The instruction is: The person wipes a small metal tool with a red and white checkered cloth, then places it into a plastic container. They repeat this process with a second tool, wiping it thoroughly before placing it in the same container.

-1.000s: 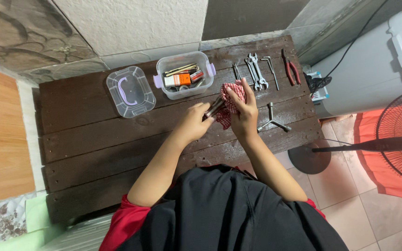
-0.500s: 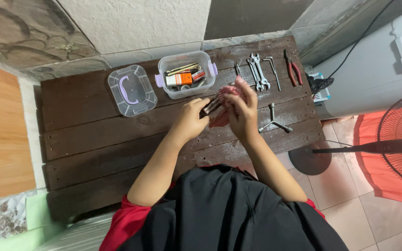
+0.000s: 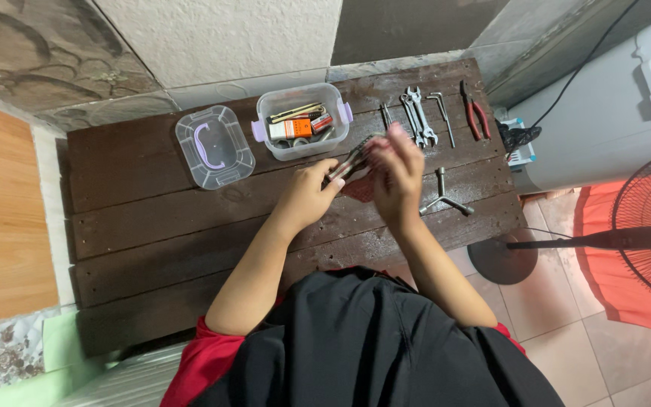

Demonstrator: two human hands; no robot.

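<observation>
My left hand (image 3: pixel 310 194) grips a long metal tool (image 3: pixel 352 159) by its lower end, above the dark wooden table (image 3: pixel 152 234). My right hand (image 3: pixel 396 175), blurred by motion, holds a red checked cloth (image 3: pixel 359 188) against the tool's upper part. Just behind the hands stands an open clear plastic box (image 3: pixel 300 120) with small tools and an orange packet inside. Its clear lid (image 3: pixel 213 146) with a purple handle lies to the left.
Wrenches (image 3: pixel 417 114), an L-shaped key (image 3: pixel 440 113) and red-handled pliers (image 3: pixel 475 110) lie in a row at the table's far right. A three-way socket wrench (image 3: pixel 443 196) lies near my right hand. A standing fan (image 3: pixel 627 234) and a grey appliance (image 3: pixel 604 105) stand to the right.
My right hand has slid with the cloth along the tool and is now blurred. The left hand keeps its hold, nearly still.
</observation>
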